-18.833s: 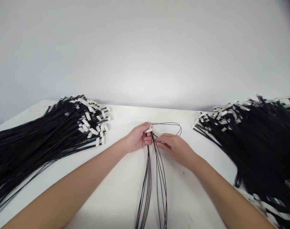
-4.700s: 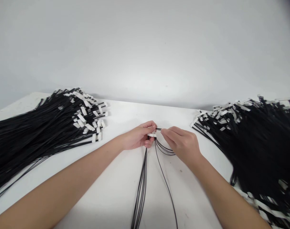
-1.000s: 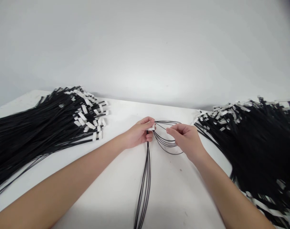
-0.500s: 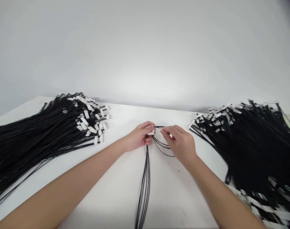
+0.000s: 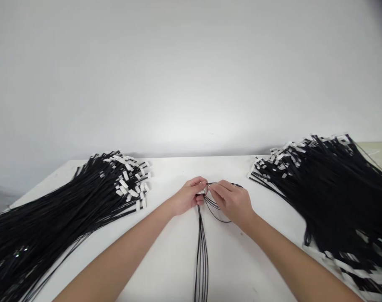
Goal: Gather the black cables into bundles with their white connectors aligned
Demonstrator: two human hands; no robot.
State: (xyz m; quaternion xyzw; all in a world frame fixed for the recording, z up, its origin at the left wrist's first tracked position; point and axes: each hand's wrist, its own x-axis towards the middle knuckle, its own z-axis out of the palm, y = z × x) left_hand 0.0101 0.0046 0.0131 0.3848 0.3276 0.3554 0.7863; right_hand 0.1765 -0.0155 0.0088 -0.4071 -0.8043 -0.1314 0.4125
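Observation:
At the middle of the table, my left hand (image 5: 188, 197) is closed on a small white connector (image 5: 203, 191), partly covered by the fingers. Thin black wires (image 5: 202, 256) hang from below that hand toward the table's front edge. More of them loop out to the right, behind and under my right hand (image 5: 236, 203). Thumb and forefinger of my right hand are pinched on a black wire close beside the connector. The exact wire end between those fingertips is hidden.
On the left lies a big heap of black wire harnesses (image 5: 68, 209) with white connectors at its far end. A second heap (image 5: 332, 193) covers the right side, with white connectors at both ends. Behind the white table (image 5: 175, 260) rises a plain pale wall (image 5: 191, 75).
My right hand has moved left, its fingertips now close against the connector in my left hand. The whole view has tilted, so the table and hands sit lower.

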